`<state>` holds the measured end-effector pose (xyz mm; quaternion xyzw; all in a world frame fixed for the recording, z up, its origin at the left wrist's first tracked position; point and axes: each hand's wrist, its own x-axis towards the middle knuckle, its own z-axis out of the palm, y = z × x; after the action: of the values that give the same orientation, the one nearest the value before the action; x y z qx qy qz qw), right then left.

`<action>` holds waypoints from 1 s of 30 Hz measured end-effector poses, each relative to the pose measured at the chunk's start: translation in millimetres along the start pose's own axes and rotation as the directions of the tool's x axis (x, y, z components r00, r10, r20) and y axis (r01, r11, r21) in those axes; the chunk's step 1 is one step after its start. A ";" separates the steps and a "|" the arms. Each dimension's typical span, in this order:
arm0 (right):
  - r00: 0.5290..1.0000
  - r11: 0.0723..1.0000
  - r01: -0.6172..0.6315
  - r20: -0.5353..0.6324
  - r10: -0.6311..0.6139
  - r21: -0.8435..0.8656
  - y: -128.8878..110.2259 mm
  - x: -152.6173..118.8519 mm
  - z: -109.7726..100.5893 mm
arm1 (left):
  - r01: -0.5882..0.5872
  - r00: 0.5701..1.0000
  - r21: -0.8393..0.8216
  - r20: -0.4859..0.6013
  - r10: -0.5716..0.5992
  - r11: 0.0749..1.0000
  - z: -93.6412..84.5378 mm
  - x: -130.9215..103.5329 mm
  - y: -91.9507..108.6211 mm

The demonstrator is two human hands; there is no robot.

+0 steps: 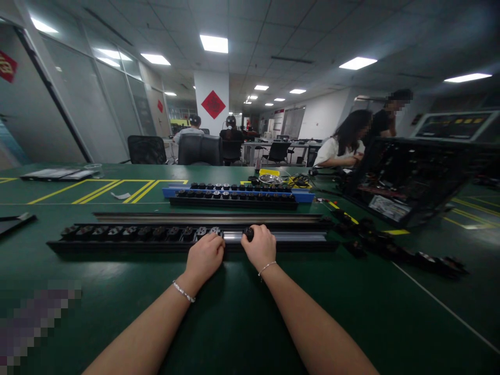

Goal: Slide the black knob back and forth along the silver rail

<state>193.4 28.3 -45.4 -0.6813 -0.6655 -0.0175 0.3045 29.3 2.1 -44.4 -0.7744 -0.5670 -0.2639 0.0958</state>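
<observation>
A long black rail lies across the work surface in front of me, with a bright metal channel showing along its right half. A row of small black socket-like modules fills its left half, some with pale tops. My left hand is closed at the rail's front edge, beside the last modules in the row; its fingertips are partly hidden. Between the fingers of my right hand is a round black module, held over the bare channel to the right of the row.
Behind lie another dark rail and a blue rail with more modules. Loose black modules are strewn at right near an open-sided dark equipment case. A person leans over the far right side; black chairs stand beyond.
</observation>
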 end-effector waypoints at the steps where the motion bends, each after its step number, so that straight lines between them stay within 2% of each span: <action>1: 1.000 1.000 -0.001 -0.006 0.001 0.000 0.0 -0.1 0.4 | 0.001 1.000 0.001 0.001 -0.001 1.000 -0.3 0.0 0.1; 30: 0.993 0.993 -0.113 -0.029 0.113 0.021 16.6 2.0 -10.0 | -0.006 1.000 -0.017 -0.009 0.006 1.000 0.2 -0.7 -1.3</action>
<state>212.6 26.9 -42.9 -0.7146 -0.6213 -0.0043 0.3214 28.0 2.0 -45.1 -0.7757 -0.5621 -0.2716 0.0925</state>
